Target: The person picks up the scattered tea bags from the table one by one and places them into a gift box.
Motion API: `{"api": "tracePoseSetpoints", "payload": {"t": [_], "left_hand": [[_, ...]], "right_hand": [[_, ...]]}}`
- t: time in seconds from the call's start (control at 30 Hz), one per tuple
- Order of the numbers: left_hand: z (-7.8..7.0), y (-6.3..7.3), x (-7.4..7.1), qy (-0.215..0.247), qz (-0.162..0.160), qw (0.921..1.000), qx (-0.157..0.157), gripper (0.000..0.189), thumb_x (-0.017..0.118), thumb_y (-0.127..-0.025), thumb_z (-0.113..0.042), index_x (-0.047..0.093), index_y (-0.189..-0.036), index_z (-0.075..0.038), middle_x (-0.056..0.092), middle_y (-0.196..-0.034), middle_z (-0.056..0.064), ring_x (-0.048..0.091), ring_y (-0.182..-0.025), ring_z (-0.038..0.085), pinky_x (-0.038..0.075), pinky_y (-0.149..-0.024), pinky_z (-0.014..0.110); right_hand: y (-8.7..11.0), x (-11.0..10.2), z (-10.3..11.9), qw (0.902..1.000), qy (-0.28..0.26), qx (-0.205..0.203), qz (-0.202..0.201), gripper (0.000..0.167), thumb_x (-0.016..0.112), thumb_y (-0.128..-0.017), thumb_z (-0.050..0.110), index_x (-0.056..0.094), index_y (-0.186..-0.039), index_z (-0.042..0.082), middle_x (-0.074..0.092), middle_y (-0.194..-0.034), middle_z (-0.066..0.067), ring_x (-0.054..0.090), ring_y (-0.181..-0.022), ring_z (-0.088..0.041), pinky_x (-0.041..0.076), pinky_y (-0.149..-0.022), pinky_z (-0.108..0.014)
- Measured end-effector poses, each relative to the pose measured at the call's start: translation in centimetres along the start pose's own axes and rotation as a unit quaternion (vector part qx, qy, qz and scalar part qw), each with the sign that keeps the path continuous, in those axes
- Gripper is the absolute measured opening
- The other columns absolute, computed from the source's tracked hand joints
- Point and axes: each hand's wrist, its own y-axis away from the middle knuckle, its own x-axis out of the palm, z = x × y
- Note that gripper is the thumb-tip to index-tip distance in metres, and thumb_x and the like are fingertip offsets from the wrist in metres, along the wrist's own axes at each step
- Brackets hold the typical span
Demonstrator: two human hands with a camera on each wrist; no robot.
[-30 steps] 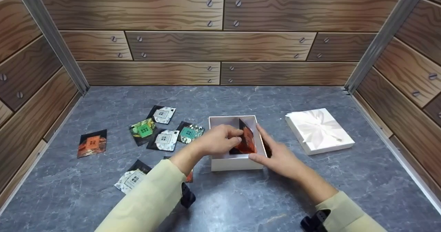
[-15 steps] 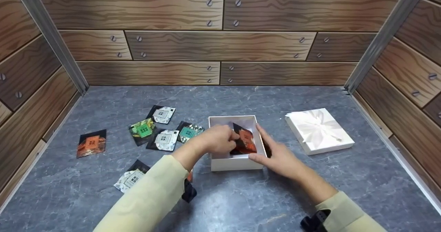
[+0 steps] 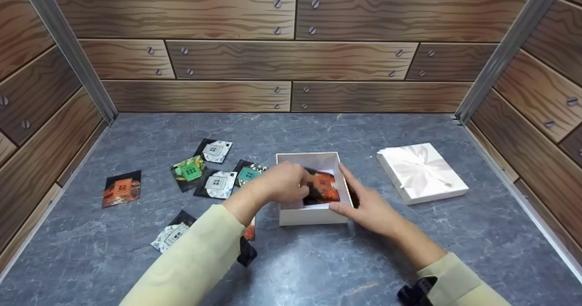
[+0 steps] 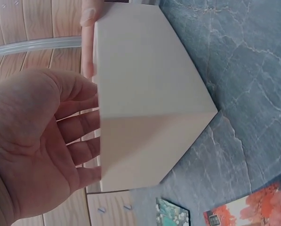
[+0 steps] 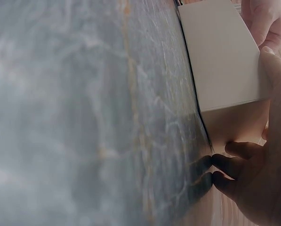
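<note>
A white gift box [image 3: 313, 217] stands lidless on the grey marbled table. In it lies a black and orange sachet [image 3: 326, 188]. My left hand [image 3: 287, 182] reaches over the left wall, an extended finger touching the sachet; the other fingertips are partly hidden inside. The left wrist view shows these fingers [image 4: 81, 127] loosely bent behind the rim. My right hand [image 3: 370, 208] rests spread against the near right corner, thumb at the front rim and index finger along the right wall. Its lower fingers [image 5: 227, 167] reach the tabletop in the right wrist view.
The white lid [image 3: 420, 172] with a ribbon bow lies to the right. Left of the box are scattered sachets: orange [image 3: 122, 188], green [image 3: 188, 172], teal [image 3: 248, 172] and several white ones [image 3: 218, 184]. Another orange sachet [image 3: 250, 230] is partly under the left forearm. Wood-print walls enclose the table.
The sachet in the box has gone from leaning steeply at the right wall to lying nearly flat. My left hand has let go of its edge and shifted slightly left. The right hand has stayed still.
</note>
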Motion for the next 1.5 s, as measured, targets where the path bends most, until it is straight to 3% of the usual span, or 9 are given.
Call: {"api": "tracePoseSetpoints", "payload": {"t": [0.1,0.3,0.5,0.63,0.8,1.0,1.23,1.37,1.5], "left_hand": [[0.3,0.6,-0.5,0.020,-0.023,0.9992,0.025,0.026,0.060,-0.097,-0.009,0.082,-0.112,-0.006,0.073,-0.086,0.007,0.053,-0.072,0.020,0.048,-0.073,0.037],[1.6,2.9,-1.9,0.090,-0.077,0.9929,0.009,0.037,0.058,-0.103,-0.012,0.071,-0.136,-0.004,0.076,-0.124,0.011,0.062,-0.075,0.015,0.057,-0.083,0.036],[4.4,6.7,-3.5,0.179,-0.135,0.9743,-0.022,0.040,0.060,-0.107,-0.018,0.065,-0.144,-0.005,0.072,-0.133,0.012,0.048,-0.059,0.007,0.051,-0.061,0.027],[7.2,9.6,-4.6,0.212,-0.185,0.9586,-0.042,0.039,0.062,-0.107,-0.018,0.066,-0.143,-0.006,0.071,-0.135,0.012,0.049,-0.059,0.010,0.052,-0.065,0.027],[11.2,13.3,-5.5,0.229,-0.229,0.9419,-0.089,0.039,0.064,-0.107,-0.019,0.066,-0.143,-0.006,0.072,-0.131,0.014,0.058,-0.071,0.015,0.056,-0.069,0.029],[15.7,18.3,-6.3,0.215,-0.254,0.9297,-0.157,0.045,0.062,-0.109,-0.028,0.062,-0.147,-0.006,0.064,-0.145,0.018,0.065,-0.120,0.030,0.054,-0.102,0.047],[20.2,22.5,-5.9,0.201,-0.306,0.9069,-0.208,0.047,0.063,-0.109,-0.029,0.061,-0.147,-0.001,0.062,-0.144,0.023,0.061,-0.103,0.004,0.049,-0.088,0.015],[22.2,24.0,-5.0,0.190,-0.311,0.9025,-0.230,0.053,0.062,-0.109,-0.032,0.057,-0.149,0.003,0.060,-0.146,0.026,0.059,-0.127,0.026,0.040,-0.090,0.007],[23.6,25.1,-4.0,0.199,-0.310,0.8923,-0.261,0.061,0.061,-0.109,-0.038,0.052,-0.153,0.004,0.056,-0.148,0.030,0.055,-0.133,0.040,0.041,-0.086,0.006]], "right_hand": [[0.0,0.1,0.1,1.0000,-0.006,-0.005,0.000,0.099,0.076,-0.095,0.051,0.018,-0.172,0.027,0.060,-0.145,-0.028,0.063,-0.124,-0.038,0.047,-0.108,-0.061],[0.0,0.0,0.2,1.0000,-0.002,0.002,0.004,0.098,0.075,-0.096,0.052,0.019,-0.172,0.027,0.056,-0.149,-0.030,0.061,-0.127,-0.041,0.045,-0.109,-0.064],[0.1,-0.1,0.3,1.0000,-0.001,0.004,0.003,0.098,0.075,-0.096,0.053,0.019,-0.172,0.027,0.051,-0.154,-0.029,0.058,-0.130,-0.044,0.042,-0.111,-0.065],[0.0,-0.2,0.2,1.0000,0.004,0.000,0.000,0.098,0.075,-0.096,0.052,0.018,-0.172,0.026,0.049,-0.157,-0.027,0.058,-0.131,-0.045,0.042,-0.111,-0.065],[-0.1,-0.2,0.0,1.0000,-0.001,0.006,0.000,0.101,0.076,-0.095,0.053,0.017,-0.172,0.029,0.047,-0.159,-0.024,0.057,-0.132,-0.047,0.042,-0.112,-0.065],[-0.2,0.0,0.1,1.0000,-0.002,0.005,0.003,0.101,0.076,-0.095,0.053,0.016,-0.172,0.027,0.048,-0.159,-0.022,0.055,-0.135,-0.045,0.041,-0.113,-0.064],[-0.1,-0.1,-0.1,0.9999,0.006,0.009,0.003,0.100,0.074,-0.096,0.055,0.016,-0.172,0.027,0.046,-0.159,-0.028,0.053,-0.137,-0.048,0.040,-0.113,-0.066],[-0.1,-0.1,-0.1,0.9998,0.012,0.012,0.005,0.100,0.073,-0.096,0.057,0.015,-0.172,0.027,0.044,-0.159,-0.029,0.053,-0.136,-0.051,0.040,-0.112,-0.068],[-0.2,0.0,0.1,0.9998,0.010,0.016,0.009,0.100,0.073,-0.096,0.057,0.015,-0.172,0.029,0.042,-0.162,-0.025,0.052,-0.137,-0.051,0.040,-0.112,-0.068]]}}
